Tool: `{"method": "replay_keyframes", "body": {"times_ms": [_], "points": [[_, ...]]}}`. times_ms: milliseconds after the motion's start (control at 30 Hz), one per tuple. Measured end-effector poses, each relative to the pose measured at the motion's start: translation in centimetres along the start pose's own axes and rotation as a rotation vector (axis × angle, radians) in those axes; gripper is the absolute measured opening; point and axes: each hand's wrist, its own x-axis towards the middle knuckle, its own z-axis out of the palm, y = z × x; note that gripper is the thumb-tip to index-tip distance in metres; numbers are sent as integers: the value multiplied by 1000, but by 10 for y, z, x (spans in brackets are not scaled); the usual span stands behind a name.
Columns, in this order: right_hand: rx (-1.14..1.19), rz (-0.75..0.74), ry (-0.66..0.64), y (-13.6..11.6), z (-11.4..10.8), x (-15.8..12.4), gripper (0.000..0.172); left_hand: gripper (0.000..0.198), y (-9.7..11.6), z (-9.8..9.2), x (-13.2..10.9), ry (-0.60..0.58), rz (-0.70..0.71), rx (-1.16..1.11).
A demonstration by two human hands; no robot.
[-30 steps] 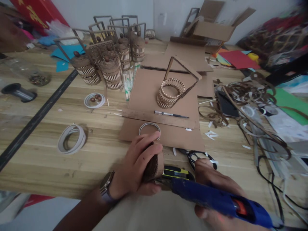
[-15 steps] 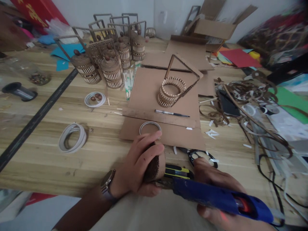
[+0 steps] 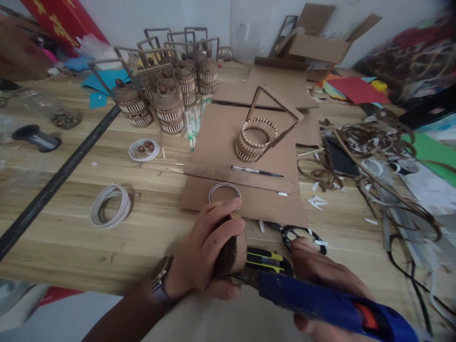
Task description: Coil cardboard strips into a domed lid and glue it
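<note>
My left hand (image 3: 210,247), with a watch on the wrist, is closed around a coiled brown cardboard roll (image 3: 239,249) held on its side. My right hand (image 3: 329,273) grips a blue hot glue gun (image 3: 309,299). Its nozzle points left and sits at the lower edge of the roll, though I cannot tell whether it touches. Between the hands a yellow and black utility knife (image 3: 267,260) lies on the table. Just beyond my left fingers rests a thin ring (image 3: 224,186). Farther back stands a small stick-and-cardboard basket (image 3: 249,145) with an angled handle.
Several lidded baskets (image 3: 167,111) with tall handles stand at the back left. A pen (image 3: 257,171) lies on a cardboard sheet (image 3: 213,128). White tape rolls (image 3: 110,206) are on the left, scissors (image 3: 302,233) near my right hand, and tangled brown strips (image 3: 370,135) at right.
The view has shifted slightly, so everything on the table appears a little lower and to the right. Both hands keep their holds, with the glue gun's nozzle still at the roll's lower edge.
</note>
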Motion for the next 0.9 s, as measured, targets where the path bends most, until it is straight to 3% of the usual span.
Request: {"method": "replay_keyframes", "body": {"times_ms": [567, 800, 900], "points": [[-57, -3, 29, -10, 0, 15, 48, 68, 3, 0, 1, 18, -26, -25], [123, 92, 105, -11, 4, 21, 53, 63, 6, 2, 1, 24, -105, -108], [249, 185, 61, -7, 5, 15, 49, 61, 7, 3, 2, 42, -149, -180]]}}
